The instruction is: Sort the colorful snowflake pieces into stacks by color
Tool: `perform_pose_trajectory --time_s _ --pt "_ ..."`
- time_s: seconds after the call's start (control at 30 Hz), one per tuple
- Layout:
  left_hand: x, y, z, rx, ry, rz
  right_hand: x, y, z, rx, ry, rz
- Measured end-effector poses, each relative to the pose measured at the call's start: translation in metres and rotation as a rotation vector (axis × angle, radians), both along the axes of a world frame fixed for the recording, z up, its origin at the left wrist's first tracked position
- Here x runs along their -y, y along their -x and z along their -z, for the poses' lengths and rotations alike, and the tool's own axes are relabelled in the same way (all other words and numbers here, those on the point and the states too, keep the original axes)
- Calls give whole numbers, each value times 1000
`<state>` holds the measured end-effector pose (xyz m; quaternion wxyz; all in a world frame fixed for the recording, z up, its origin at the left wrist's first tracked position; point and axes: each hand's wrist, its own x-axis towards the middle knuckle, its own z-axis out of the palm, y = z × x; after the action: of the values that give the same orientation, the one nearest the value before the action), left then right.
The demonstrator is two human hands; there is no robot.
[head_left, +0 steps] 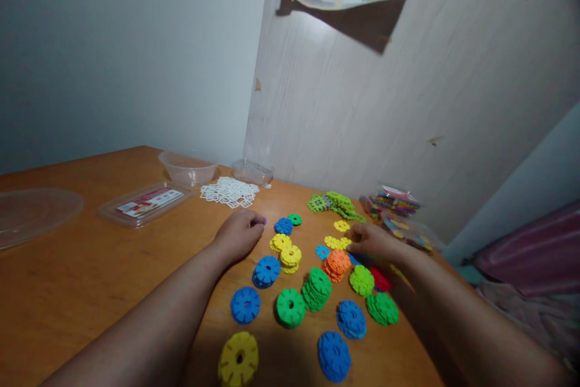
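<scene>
My left hand (pixel 239 235) rests low over the table with its fingers closed. A sliver of a purple piece (pixel 264 221) pokes out at its fingertips, the rest hidden. To its right lie stacked blue notched discs (pixel 283 226) and yellow ones (pixel 290 255). My right hand (pixel 374 241) pinches at the edge of a yellow notched disc (pixel 345 243), beside another yellow disc (pixel 331 243). Close to that hand are an orange stack (pixel 336 264), a light green stack (pixel 362 280) and red discs (pixel 380 279), partly in the arm's shadow.
Green stacks (pixel 317 288), blue stacks (pixel 334 355) and a yellow stack (pixel 238 358) stand nearer me. Behind lie white lattice pieces (pixel 229 192) and lime green pieces (pixel 336 204). Clear tubs (pixel 188 168), a labelled lid (pixel 147 203) and packed bags (pixel 395 200) flank them.
</scene>
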<state>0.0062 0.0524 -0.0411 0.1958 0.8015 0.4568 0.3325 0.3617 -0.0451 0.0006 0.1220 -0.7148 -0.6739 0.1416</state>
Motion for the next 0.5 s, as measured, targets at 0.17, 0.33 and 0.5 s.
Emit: perform_pose_trajectory --time_s 0.17,0.33,0.5 --pt "1 1 -2 -8 -11 11 0 -5 -3 -209 -20 56" --pt "5 1 -8 -20 1 3 19 -19 -17 -517 -84 243" --pt "7 0 -10 -29 23 0 52 -45 -15 -552 -167 397"
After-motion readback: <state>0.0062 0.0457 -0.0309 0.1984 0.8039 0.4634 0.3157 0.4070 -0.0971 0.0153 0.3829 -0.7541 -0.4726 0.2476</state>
